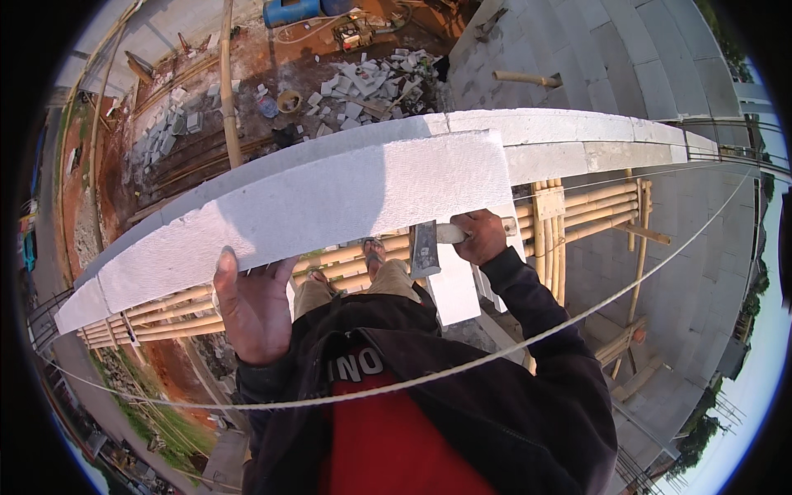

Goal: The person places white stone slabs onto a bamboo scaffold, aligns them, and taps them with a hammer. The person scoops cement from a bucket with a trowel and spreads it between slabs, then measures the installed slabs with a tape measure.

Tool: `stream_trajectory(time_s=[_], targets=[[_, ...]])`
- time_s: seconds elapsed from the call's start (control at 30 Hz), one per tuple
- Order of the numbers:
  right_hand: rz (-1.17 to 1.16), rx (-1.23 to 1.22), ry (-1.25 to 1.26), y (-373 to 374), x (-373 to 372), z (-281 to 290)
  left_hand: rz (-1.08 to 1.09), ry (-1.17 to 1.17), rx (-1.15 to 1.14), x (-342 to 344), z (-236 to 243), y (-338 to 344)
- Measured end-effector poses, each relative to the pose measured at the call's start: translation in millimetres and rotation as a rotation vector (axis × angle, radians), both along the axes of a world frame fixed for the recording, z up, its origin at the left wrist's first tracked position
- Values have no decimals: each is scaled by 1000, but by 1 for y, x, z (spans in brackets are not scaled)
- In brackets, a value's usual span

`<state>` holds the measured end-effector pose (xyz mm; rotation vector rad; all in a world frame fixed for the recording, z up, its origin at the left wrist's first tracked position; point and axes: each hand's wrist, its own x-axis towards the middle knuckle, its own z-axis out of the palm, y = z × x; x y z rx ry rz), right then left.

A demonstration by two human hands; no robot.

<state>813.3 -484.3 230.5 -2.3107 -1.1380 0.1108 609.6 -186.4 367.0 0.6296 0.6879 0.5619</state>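
Observation:
My left hand (254, 305) grips the lower edge of a long white block (289, 198) lying along the top of a block wall, thumb on its face and fingers curled beneath. My right hand (477, 238) is closed around the pale handle of a grey tool (425, 252), just under the block's right part; the tool's dark, flat head hangs beside the block's edge. Another white block (454, 297) shows below the tool. A rope (569, 310) crosses in front of my forearms and body.
My sandaled feet stand on bamboo scaffolding (590, 206). The wall's top (602, 148) continues right toward rebar. Beyond and below lie rubble (371, 87), a blue drum (289, 12), a bucket (289, 101) and a bamboo pole (228, 99). A tall block wall (602, 58) rises at upper right.

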Motion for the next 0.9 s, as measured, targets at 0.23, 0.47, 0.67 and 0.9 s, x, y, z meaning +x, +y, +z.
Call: stream_trajectory(time_s=[0.23, 0.47, 0.67, 0.9], targets=[[14, 20, 6, -1, 3, -10, 16, 40, 5, 1, 1, -3], [145, -53, -37, -10, 14, -4, 22, 27, 10, 4, 5, -7], [88, 89, -74, 12, 17, 12, 40, -4, -24, 6, 4, -10], [178, 52, 139, 23, -23, 14, -6, -13, -53, 11, 21, -11]])
